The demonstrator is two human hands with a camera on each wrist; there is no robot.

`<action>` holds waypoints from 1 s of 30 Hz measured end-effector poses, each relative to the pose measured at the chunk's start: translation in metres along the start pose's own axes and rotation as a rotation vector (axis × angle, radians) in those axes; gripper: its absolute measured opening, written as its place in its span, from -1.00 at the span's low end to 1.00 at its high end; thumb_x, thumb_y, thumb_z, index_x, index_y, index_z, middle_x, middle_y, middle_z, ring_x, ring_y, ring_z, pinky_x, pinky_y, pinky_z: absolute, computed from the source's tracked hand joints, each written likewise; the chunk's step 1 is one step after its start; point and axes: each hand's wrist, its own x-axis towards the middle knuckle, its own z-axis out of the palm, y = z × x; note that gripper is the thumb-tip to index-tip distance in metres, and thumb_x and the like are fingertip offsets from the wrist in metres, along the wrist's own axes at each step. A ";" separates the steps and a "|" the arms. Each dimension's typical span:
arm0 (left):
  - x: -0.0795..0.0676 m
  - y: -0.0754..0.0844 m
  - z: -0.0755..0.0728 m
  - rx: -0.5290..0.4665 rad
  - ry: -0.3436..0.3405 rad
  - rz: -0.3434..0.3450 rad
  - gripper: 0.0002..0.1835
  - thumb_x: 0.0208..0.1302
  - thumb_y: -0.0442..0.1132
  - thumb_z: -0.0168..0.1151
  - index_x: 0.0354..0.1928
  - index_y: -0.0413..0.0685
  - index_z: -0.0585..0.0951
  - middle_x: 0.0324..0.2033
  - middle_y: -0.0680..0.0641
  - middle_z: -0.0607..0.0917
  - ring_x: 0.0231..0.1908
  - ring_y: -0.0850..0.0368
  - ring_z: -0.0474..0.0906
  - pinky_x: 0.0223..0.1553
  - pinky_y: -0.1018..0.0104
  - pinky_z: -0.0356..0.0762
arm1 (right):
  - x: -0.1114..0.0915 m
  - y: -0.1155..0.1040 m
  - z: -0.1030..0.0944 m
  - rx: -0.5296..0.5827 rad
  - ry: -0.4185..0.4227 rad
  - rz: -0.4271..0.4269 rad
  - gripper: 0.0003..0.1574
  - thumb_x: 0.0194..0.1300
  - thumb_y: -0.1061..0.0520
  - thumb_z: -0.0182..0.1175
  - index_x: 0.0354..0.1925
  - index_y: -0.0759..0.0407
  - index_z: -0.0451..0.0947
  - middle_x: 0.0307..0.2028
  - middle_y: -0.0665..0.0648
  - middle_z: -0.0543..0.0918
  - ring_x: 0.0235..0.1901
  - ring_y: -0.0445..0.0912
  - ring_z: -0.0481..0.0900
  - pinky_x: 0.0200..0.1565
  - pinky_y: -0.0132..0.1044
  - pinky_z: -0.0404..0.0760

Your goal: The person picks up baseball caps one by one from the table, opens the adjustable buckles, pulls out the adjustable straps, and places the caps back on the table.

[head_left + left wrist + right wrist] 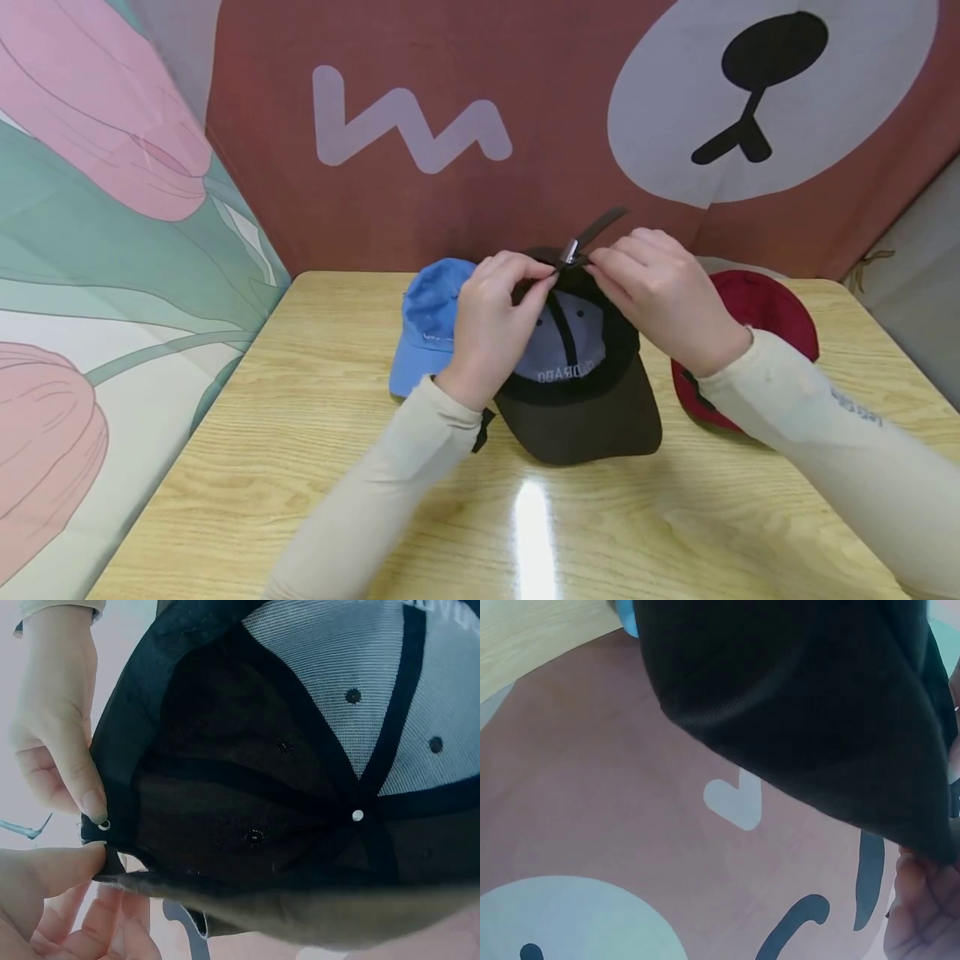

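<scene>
Cap (pixel 576 354) fore-and-aft, dark brim (pixel 588 429) nearside

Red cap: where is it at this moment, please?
In the head view, the red cap is on the table, right of the dark cap, partly hidden behind the right hand and its sleeve.

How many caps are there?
3: the dark baseball cap in the middle, the blue baseball cap at its left, the red cap at its right; others may be hidden.
</scene>
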 end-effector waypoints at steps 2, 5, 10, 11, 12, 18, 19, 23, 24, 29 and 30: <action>-0.001 0.000 0.000 -0.008 -0.009 -0.004 -0.95 0.23 -0.38 0.33 -0.29 -0.21 0.71 -0.33 -0.08 0.69 -0.26 0.07 0.57 -0.21 0.32 0.53 | -0.001 0.000 0.000 -0.003 -0.002 -0.001 -0.66 -0.03 0.43 0.45 -0.23 0.44 0.58 -0.40 0.33 0.63 -0.43 0.15 0.51 -0.33 -0.05 0.53; -0.002 -0.001 0.001 -0.012 -0.016 -0.002 -0.95 0.24 -0.39 0.33 -0.28 -0.21 0.71 -0.33 -0.08 0.69 -0.25 0.07 0.57 -0.20 0.32 0.53 | -0.001 -0.001 0.000 -0.009 -0.003 0.006 -0.66 -0.02 0.43 0.45 -0.23 0.45 0.58 -0.40 0.33 0.63 -0.44 0.16 0.50 -0.33 -0.05 0.52; -0.002 -0.001 0.001 -0.009 -0.018 0.005 -0.95 0.24 -0.39 0.32 -0.28 -0.21 0.71 -0.33 -0.08 0.69 -0.25 0.06 0.57 -0.19 0.32 0.53 | -0.001 -0.001 -0.001 -0.011 -0.005 0.022 -0.67 -0.02 0.43 0.45 -0.23 0.45 0.58 -0.40 0.34 0.63 -0.44 0.15 0.49 -0.34 -0.06 0.52; -0.003 -0.001 0.000 -0.008 -0.018 0.004 -0.95 0.24 -0.39 0.33 -0.28 -0.21 0.71 -0.33 -0.08 0.69 -0.25 0.06 0.56 -0.19 0.32 0.53 | -0.002 -0.001 -0.001 -0.011 -0.006 0.023 -0.67 -0.01 0.43 0.44 -0.23 0.45 0.58 -0.40 0.34 0.63 -0.44 0.15 0.49 -0.34 -0.06 0.52; -0.003 0.000 0.000 -0.005 -0.019 0.004 -0.95 0.23 -0.39 0.33 -0.28 -0.21 0.71 -0.33 -0.08 0.69 -0.25 0.06 0.56 -0.19 0.33 0.52 | -0.002 -0.002 -0.001 -0.012 -0.006 0.024 -0.68 -0.01 0.43 0.44 -0.23 0.45 0.58 -0.40 0.34 0.63 -0.44 0.15 0.49 -0.34 -0.06 0.52; -0.004 0.000 -0.001 0.005 -0.025 -0.006 -0.95 0.23 -0.38 0.34 -0.28 -0.21 0.71 -0.32 -0.08 0.70 -0.25 0.05 0.56 -0.19 0.37 0.49 | -0.002 -0.003 0.000 -0.009 -0.003 0.030 -0.69 0.00 0.44 0.43 -0.24 0.45 0.58 -0.42 0.33 0.62 -0.44 0.15 0.48 -0.34 -0.06 0.50; -0.004 0.001 -0.001 0.004 -0.028 -0.012 -0.94 0.23 -0.38 0.33 -0.27 -0.22 0.71 -0.32 -0.09 0.70 -0.25 0.04 0.56 -0.19 0.36 0.49 | -0.002 -0.003 0.000 -0.008 -0.004 0.030 -0.70 0.00 0.44 0.43 -0.24 0.44 0.58 -0.42 0.33 0.61 -0.43 0.15 0.48 -0.34 -0.06 0.50; -0.003 0.002 -0.001 -0.012 -0.047 -0.036 -0.90 0.26 -0.36 0.32 -0.21 -0.22 0.70 -0.30 -0.08 0.69 -0.26 0.05 0.56 -0.20 0.34 0.49 | -0.002 -0.005 -0.001 -0.003 -0.006 0.025 -0.69 -0.02 0.45 0.44 -0.26 0.44 0.58 -0.42 0.32 0.61 -0.43 0.15 0.48 -0.34 -0.05 0.49; -0.003 0.002 -0.001 -0.018 -0.050 -0.039 -0.89 0.26 -0.35 0.31 -0.19 -0.21 0.70 -0.29 -0.08 0.69 -0.25 0.05 0.55 -0.20 0.33 0.50 | -0.002 -0.005 -0.002 -0.002 -0.007 0.021 -0.69 -0.02 0.45 0.44 -0.26 0.44 0.58 -0.42 0.32 0.62 -0.43 0.15 0.48 -0.34 -0.05 0.50; -0.001 0.002 -0.001 -0.032 -0.030 -0.019 -0.87 0.26 -0.35 0.32 -0.18 -0.22 0.72 -0.30 -0.08 0.70 -0.26 0.08 0.56 -0.23 0.39 0.49 | 0.000 -0.006 -0.001 0.005 -0.001 -0.002 -0.65 -0.07 0.46 0.46 -0.27 0.43 0.57 -0.41 0.31 0.63 -0.43 0.16 0.50 -0.34 -0.03 0.51; -0.001 0.001 -0.001 -0.032 -0.024 -0.013 -0.87 0.25 -0.36 0.32 -0.19 -0.23 0.73 -0.31 -0.08 0.70 -0.26 0.08 0.56 -0.24 0.39 0.50 | 0.000 -0.006 -0.001 0.005 0.000 -0.003 -0.66 -0.07 0.46 0.46 -0.27 0.43 0.56 -0.42 0.31 0.62 -0.43 0.16 0.50 -0.35 -0.03 0.51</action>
